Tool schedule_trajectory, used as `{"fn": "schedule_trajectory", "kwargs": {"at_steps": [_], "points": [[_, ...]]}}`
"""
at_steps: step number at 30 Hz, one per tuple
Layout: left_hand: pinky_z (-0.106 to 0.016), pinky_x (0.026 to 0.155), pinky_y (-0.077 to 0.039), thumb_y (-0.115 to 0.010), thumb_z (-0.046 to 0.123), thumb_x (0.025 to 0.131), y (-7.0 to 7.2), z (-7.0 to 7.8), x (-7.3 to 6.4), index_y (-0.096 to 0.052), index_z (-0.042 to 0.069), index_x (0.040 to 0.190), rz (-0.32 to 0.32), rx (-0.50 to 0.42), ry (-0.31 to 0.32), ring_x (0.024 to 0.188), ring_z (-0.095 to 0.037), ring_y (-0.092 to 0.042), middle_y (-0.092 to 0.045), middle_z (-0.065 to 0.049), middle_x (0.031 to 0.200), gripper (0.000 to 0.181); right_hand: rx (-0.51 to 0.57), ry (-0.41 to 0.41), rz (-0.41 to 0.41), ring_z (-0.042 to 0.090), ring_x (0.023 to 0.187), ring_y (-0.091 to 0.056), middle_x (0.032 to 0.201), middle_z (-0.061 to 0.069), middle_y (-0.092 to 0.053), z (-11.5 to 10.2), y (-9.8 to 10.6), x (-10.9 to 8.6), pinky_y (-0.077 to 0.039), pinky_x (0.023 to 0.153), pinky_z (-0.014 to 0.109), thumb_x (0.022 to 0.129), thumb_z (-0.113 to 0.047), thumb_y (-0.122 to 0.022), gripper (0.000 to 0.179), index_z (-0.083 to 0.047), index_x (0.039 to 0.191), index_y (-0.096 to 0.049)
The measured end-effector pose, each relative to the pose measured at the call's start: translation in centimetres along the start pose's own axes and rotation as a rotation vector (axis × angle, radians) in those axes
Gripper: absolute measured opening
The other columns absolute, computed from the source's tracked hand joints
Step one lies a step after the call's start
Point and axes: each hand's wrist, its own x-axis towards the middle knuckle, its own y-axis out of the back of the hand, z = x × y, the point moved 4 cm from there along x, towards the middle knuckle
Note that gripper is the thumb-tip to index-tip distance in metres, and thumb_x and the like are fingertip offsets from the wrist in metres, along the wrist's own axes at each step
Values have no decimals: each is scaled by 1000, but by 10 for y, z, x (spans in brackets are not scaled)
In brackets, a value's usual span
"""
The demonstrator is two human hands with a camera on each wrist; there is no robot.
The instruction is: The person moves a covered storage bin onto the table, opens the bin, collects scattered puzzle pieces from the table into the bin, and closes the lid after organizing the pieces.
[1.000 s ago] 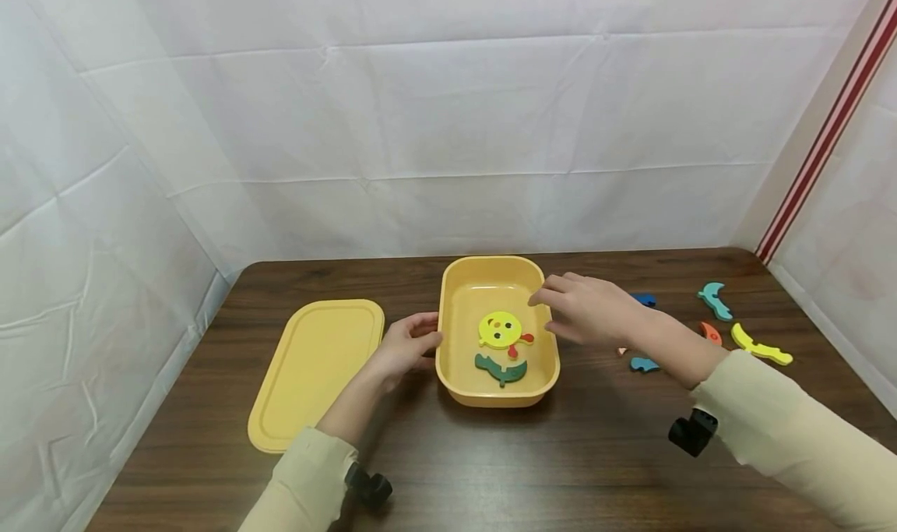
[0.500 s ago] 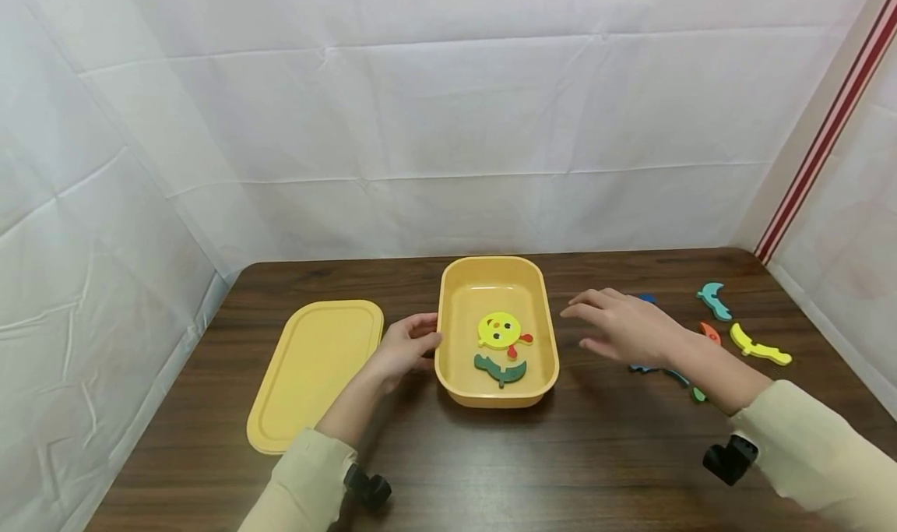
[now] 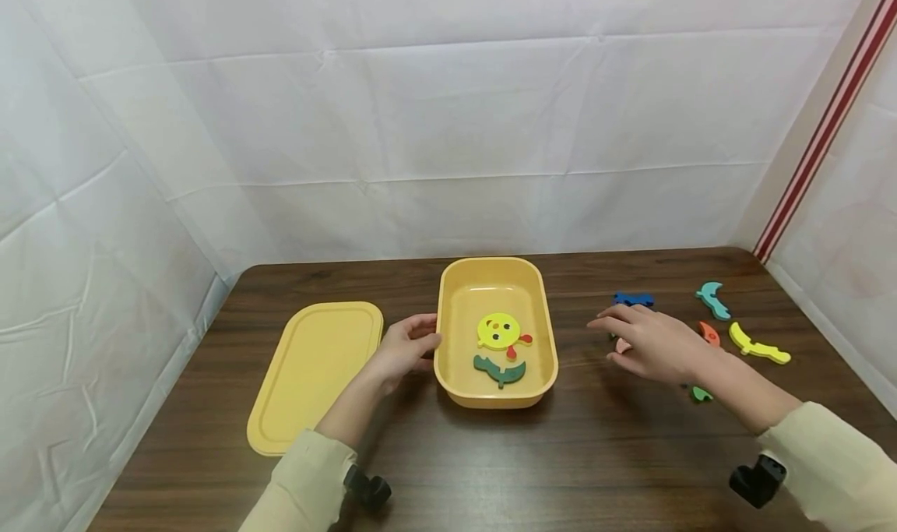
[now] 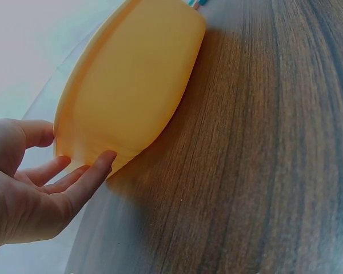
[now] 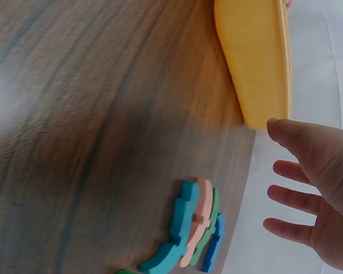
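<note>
In the head view, a deep yellow plastic box (image 3: 452, 384) stands mid-table. Inside it lie a round yellow smiling-face piece (image 3: 499, 331) with red knobs beside it and a dark green curved piece (image 3: 500, 371). My left hand (image 3: 402, 349) touches the box's left side. In the left wrist view its thumb meets the rim and its fingertips rest at the outer wall. To the right of the box, my right hand (image 3: 655, 345) hovers over loose pieces, fingers spread and nothing held. A pink piece (image 3: 622, 346) shows under its fingers; others are partly hidden by the hand.
The flat yellow lid (image 3: 318, 376) lies left of the box. Around the right hand are a blue piece (image 3: 634, 299), a teal one (image 3: 713, 301), an orange one (image 3: 709, 333), a yellow one (image 3: 759, 345) and a green one (image 3: 701, 394). White cloth (image 3: 476, 127) hangs behind the table.
My right hand has drawn away from the box's right rim, moving rightward to the loose pieces. The left hand stays at the box, and the pieces inside it lie as before.
</note>
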Motion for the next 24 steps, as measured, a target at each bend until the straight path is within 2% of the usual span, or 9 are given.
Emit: {"fn": "schedule_trajectory", "kwargs": {"at_steps": [14, 24], "points": [[-39, 75, -56, -54, 9, 90, 0, 0, 0, -46, 4, 132, -7, 12, -3, 103, -29, -60, -54, -17, 127, 43, -7, -77, -1, 30, 95, -59, 111, 8, -58, 15, -17, -27, -53, 65, 39, 77, -26, -73, 45, -12, 118, -60], [-42, 77, -55, -51, 7, 92, 1, -1, 3, -41, 0, 135, -39, 27, 9, 109, -36, -56, -48, -23, 132, 46, -29, -106, 3, 24, 85, -59, 102, 6, -59, 24, -29, -43, -51, 58, 35, 75, -27, -74, 42, -16, 113, -61]]}}
